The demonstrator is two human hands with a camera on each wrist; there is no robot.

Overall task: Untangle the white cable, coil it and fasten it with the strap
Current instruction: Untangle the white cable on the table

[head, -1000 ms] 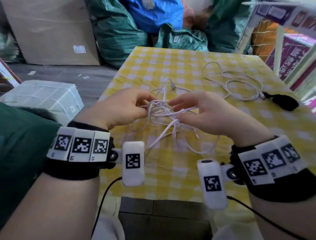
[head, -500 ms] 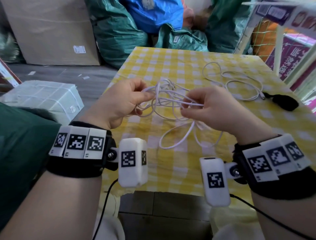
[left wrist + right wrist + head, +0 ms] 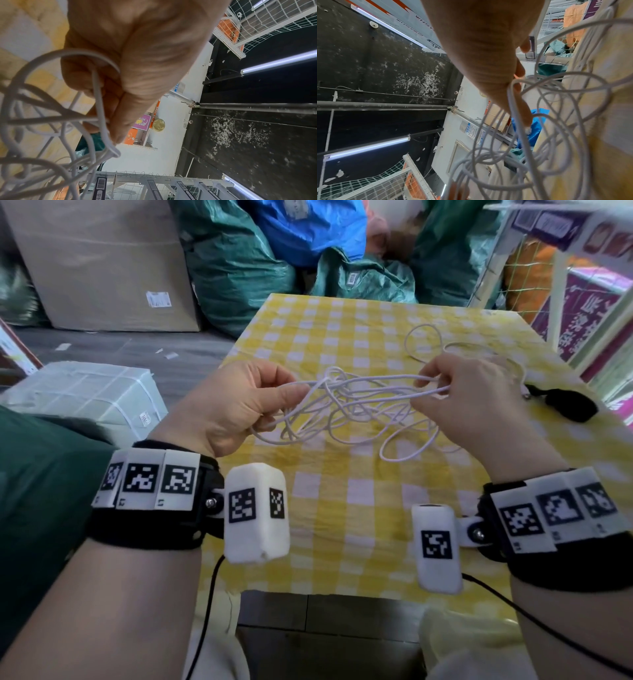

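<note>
A tangled white cable hangs in loose loops between my two hands above the yellow checked table. My left hand pinches strands at the tangle's left side; in the left wrist view the cable runs under its thumb. My right hand pinches strands at the right side, with the loops spreading out below its fingers. More of the cable lies flat on the cloth behind the right hand. A black strap lies on the table's right edge, beyond the right hand.
A cardboard box and green and blue sacks stand beyond the table's far edge. A wrapped white package sits on the floor at the left. A netted rack lines the right side.
Both hands have risen off the cloth and moved apart, stretching the tangle wider between them. The loops that were bunched at the centre now hang spread out.
</note>
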